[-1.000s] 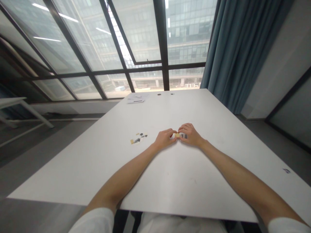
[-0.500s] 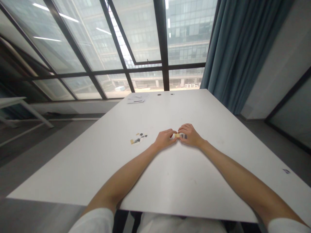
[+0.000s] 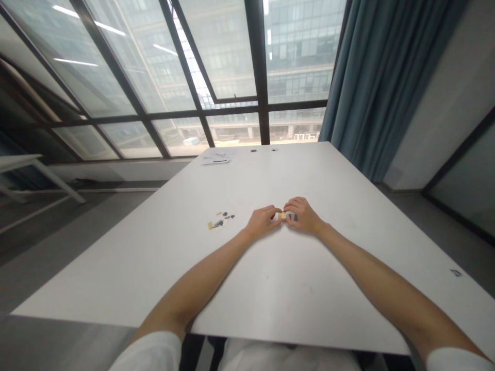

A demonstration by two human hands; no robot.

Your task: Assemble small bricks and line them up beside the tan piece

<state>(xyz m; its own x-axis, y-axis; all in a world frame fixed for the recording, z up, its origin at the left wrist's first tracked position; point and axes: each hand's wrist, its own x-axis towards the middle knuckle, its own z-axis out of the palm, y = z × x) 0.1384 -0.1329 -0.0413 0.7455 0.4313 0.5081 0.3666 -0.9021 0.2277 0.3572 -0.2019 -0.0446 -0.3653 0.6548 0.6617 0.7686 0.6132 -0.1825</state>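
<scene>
Both my hands meet over the middle of the white table (image 3: 270, 278). My left hand (image 3: 262, 221) and my right hand (image 3: 303, 214) have their fingers curled and pinched together on a small tan and white piece (image 3: 282, 215) held between them, just above the tabletop. Most of that piece is hidden by my fingers. A small scatter of loose tan, grey and black parts (image 3: 220, 220) lies on the table a short way left of my left hand.
A sheet of paper (image 3: 216, 157) lies at the table's far edge beside two round cable holes (image 3: 263, 150). A small dark scrap (image 3: 456, 272) sits near the right edge. Large windows stand behind, a blue curtain (image 3: 382, 77) to the right.
</scene>
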